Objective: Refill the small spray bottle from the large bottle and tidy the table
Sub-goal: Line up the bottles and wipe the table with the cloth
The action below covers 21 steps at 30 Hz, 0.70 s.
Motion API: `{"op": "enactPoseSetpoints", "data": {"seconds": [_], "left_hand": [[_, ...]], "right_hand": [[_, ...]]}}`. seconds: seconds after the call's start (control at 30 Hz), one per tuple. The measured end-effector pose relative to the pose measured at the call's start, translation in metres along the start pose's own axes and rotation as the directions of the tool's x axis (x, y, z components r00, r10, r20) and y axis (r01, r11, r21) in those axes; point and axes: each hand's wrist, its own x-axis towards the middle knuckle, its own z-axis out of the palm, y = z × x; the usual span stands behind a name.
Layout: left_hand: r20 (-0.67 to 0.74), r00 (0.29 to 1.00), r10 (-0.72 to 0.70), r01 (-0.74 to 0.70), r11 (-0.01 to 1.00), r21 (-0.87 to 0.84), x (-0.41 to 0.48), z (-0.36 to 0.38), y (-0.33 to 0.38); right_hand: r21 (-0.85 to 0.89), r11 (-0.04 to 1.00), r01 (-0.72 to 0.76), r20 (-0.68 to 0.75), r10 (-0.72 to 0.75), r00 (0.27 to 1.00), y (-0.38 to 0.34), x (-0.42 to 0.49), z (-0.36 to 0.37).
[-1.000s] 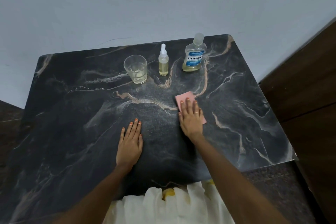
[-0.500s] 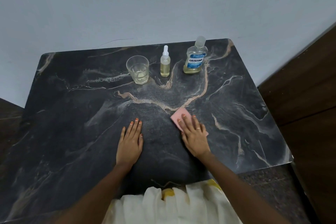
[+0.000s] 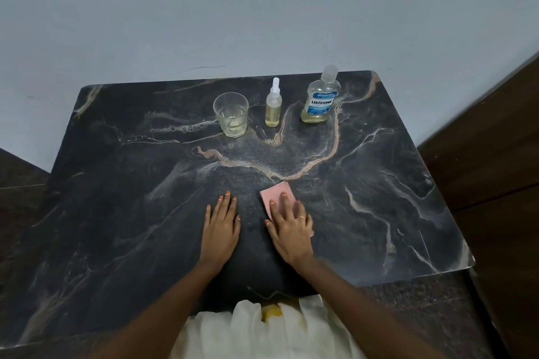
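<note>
L hand (image 3: 220, 227) lies flat, palm down, fingers straight & together, just left of frame centre. R hand (image 3: 291, 229) beside it, also flat, fingers straight, pressing cloth (image 3: 275, 191). Both forearms enter from bottom edge.

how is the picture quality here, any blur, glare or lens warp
Head view: dim, even light, no hard shadows; the wide lens bows the table edges; faint sheen mid-table, no harsh glare; large bottle label reads sharply; right hand on the pink cloth looks slightly soft.
</note>
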Motion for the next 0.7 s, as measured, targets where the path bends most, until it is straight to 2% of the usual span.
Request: {"op": "enactPoseSetpoints", "data": {"seconds": [0.2,0.27,0.33,0.43,0.7], "left_hand": [[-0.010,0.999,0.032,-0.033,0.980,-0.195,-0.013,-0.001,0.025],[-0.003,1.000,0.008,-0.009,0.952,-0.305,-0.013,-0.002,0.034],[0.035,0.997,-0.074,0.081,0.901,-0.425,-0.011,-0.006,0.042],[0.057,0.983,-0.177,0.182,0.851,-0.494,-0.005,-0.011,0.046],[-0.026,0.938,-0.345,0.264,0.762,-0.591,0.025,-0.045,0.017]], "right_hand": [[0.311,0.946,0.091,-0.054,-0.078,0.995,-0.004,0.007,-0.010],[0.483,0.874,0.053,-0.105,-0.002,0.994,-0.006,0.010,-0.013],[0.603,0.797,-0.046,-0.103,0.135,0.985,-0.008,0.016,-0.018],[0.609,0.782,-0.132,-0.038,0.195,0.980,-0.009,0.027,-0.025],[0.545,0.838,0.013,-0.062,0.025,0.998,-0.055,0.055,-0.043]]}}
